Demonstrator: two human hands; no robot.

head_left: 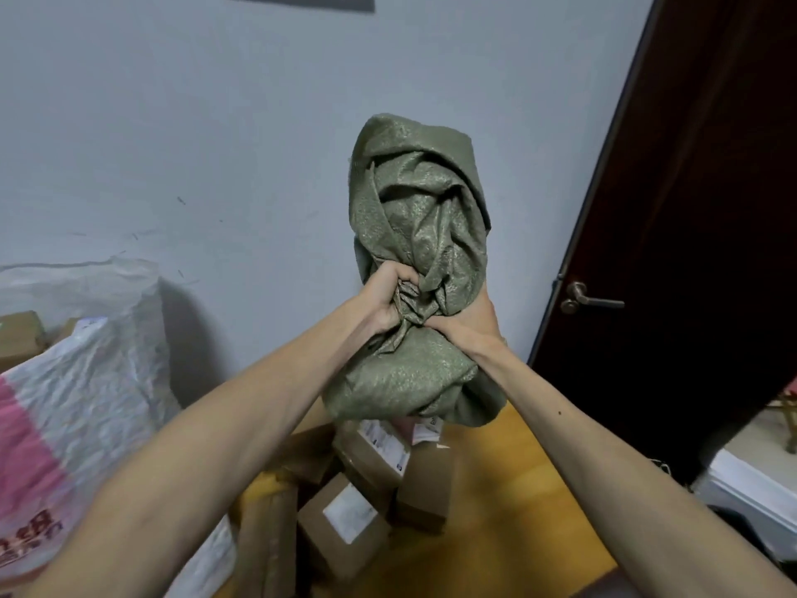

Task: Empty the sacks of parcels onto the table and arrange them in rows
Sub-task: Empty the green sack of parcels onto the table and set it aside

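Note:
I hold a green woven sack (420,235) bunched up high above the table, in front of the wall. My left hand (390,295) is clenched in its folds from the left, and my right hand (468,325) grips it from the right. Under the sack, several brown cardboard parcels (345,515) with white labels lie piled on the yellow wooden table (509,511). One parcel (379,451) lies right below the sack's lower end.
A white and pink woven sack (73,403) stands full at the left, with more boxes (19,338) behind it. A dark door (698,209) with a metal handle is at the right. A white cabinet (754,481) sits low at the right.

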